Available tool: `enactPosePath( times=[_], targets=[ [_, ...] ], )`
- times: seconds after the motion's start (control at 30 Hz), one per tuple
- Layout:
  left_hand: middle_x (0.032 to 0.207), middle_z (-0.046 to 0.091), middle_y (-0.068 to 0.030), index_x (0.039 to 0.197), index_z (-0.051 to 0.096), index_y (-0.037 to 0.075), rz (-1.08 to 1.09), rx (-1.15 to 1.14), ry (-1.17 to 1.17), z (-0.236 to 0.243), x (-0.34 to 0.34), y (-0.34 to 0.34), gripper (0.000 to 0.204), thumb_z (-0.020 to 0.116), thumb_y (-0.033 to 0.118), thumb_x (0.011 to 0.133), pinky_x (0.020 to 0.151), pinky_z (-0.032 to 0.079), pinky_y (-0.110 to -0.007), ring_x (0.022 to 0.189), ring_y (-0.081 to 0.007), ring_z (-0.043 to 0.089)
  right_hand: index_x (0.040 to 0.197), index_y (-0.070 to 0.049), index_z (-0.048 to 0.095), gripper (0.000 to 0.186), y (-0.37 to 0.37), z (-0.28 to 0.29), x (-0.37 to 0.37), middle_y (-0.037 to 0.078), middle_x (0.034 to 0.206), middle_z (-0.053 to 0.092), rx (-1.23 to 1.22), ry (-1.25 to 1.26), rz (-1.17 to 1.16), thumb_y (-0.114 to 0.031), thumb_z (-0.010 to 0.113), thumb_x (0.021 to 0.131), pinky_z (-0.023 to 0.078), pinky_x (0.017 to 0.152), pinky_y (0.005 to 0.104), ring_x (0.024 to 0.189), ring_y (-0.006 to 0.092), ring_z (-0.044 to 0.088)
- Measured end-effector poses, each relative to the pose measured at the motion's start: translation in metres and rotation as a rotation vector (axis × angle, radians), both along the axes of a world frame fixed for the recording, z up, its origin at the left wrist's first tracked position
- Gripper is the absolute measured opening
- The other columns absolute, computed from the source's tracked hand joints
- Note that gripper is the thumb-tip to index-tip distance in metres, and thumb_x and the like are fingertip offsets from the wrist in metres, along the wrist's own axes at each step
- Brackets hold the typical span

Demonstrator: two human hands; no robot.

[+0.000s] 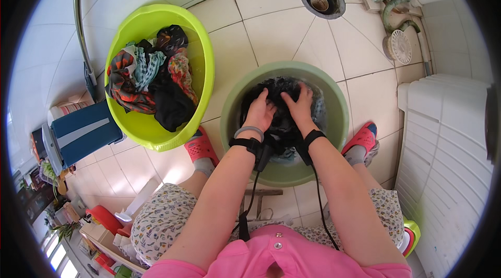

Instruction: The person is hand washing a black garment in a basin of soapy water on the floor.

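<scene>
A sage-green basin (340, 113) stands on the tiled floor between my feet, with soapy water and wet laundry in it. Both hands are down inside it on a bunched black garment (282, 121). My left hand (260, 111) curls its fingers into the cloth from the left. Opposite it, my right hand (299, 106) grips the same bundle, thumb toward the left hand and fingertips near the suds. Some blue-grey checked cloth (318, 108) shows at the basin's right side. Parts of the fingers are hidden in the folds.
To the left, a bright yellow-green tub (207, 77) holds a heap of mixed clothes (151, 82). Beyond it lean a mop pole (79, 22) and a blue box-like object (86, 132). A floor drain (322, 0) lies ahead; a white ribbed panel (443, 173) stands at right.
</scene>
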State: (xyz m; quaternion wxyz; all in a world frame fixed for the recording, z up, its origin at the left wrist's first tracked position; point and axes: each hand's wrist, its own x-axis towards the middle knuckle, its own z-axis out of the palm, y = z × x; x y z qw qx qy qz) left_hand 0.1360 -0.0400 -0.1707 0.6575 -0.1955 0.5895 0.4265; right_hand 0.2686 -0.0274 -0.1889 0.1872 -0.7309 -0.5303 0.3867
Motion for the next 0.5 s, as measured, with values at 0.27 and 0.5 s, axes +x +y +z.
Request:
enactPosePath(
  times=[0.27, 0.5],
  targets=[
    [0.101, 0.063, -0.0103, 0.110, 0.059, 0.007, 0.081, 0.094, -0.311, 0.013, -0.012, 0.004, 0.041, 0.055, 0.043, 0.092, 0.082, 0.051, -0.041, 0.091, -0.0267, 0.061, 0.095, 0.000, 0.063, 0.036, -0.015, 0.085, -0.030, 0.016, 0.080, 0.064, -0.099, 0.452, 0.226, -0.031, 0.069, 0.079, 0.048, 0.068, 0.0338, 0.074, 0.0272, 0.062],
    [0.105, 0.063, -0.0083, 0.112, 0.057, 0.008, -0.019, 0.161, -0.239, -0.003, 0.023, -0.019, 0.031, 0.045, 0.032, 0.096, 0.085, 0.049, -0.041, 0.099, -0.0246, 0.058, 0.093, 0.002, 0.060, 0.041, 0.011, 0.028, -0.029, 0.021, 0.103, 0.056, -0.006, 0.218, -0.248, -0.036, 0.069, 0.079, 0.044, 0.084, 0.0407, 0.098, 0.0367, 0.053]
  ],
)
